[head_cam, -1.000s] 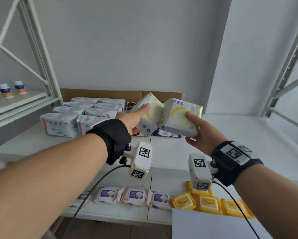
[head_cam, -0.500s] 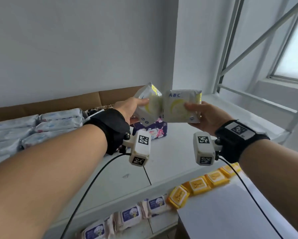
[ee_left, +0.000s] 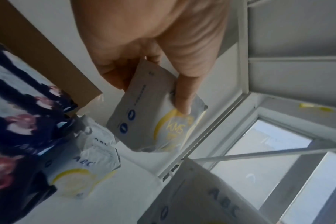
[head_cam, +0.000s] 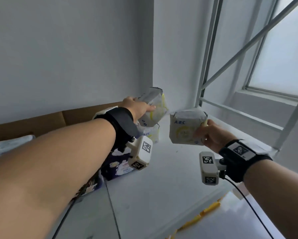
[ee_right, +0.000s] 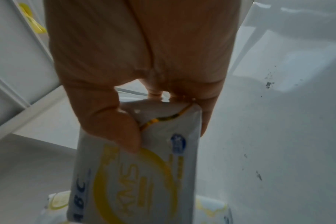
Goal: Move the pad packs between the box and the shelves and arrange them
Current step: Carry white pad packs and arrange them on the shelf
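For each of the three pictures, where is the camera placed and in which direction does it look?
Head: on the person's head, facing forward and down at the shelf; both forearms, left hand and right hand show, each holding a pack.
Left wrist: on the left wrist, looking along the fingers at the left pack.
Right wrist: on the right wrist, looking along the thumb at the right pack.
Shared: head and left wrist both show the left pack; the right pack appears in head and right wrist.

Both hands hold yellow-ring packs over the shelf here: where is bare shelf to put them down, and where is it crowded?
Bare shelf lies below the right hand and its pack, out to the frame upright. It is crowded under the left hand and its pack: a standing yellow-ring pack, dark packs, then the cardboard box.
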